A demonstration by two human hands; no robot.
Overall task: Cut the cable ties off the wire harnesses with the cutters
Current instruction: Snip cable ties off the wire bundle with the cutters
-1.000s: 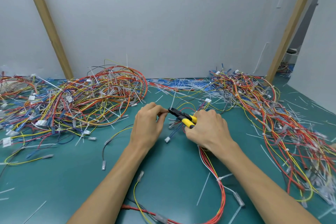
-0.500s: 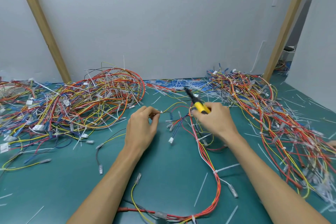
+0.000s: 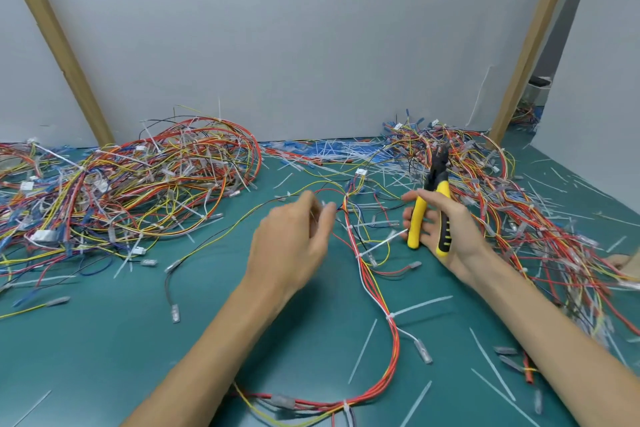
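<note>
The right hand (image 3: 450,236) is raised off the green worktop (image 3: 104,340), with the palm turned inward and the forearm coming in from the lower right corner. Its grip is clamped on the cutters (image 3: 420,218). The thumb crosses the yellow handles and the fingertips show past the left one. The tool stands nearly upright, its black head pointing away toward the wall, and its handles are spread apart at the bottom.

The left hand (image 3: 294,243) hovers just beside it, back of the hand up, fingers bent toward a few thin wires. It is smeared by motion, so I cannot tell whether its grip is on a wire or apart.

Between the hands a harness (image 3: 393,329) of red, yellow and white wires lies on the worktop. It runs toward the near edge and curves left, with a white cable tie (image 3: 389,316) around it.

A left heap (image 3: 156,184) and a right heap (image 3: 526,218) of wires flank the hands. White tags (image 3: 44,235) in the left heap carry print too small to read.
</note>
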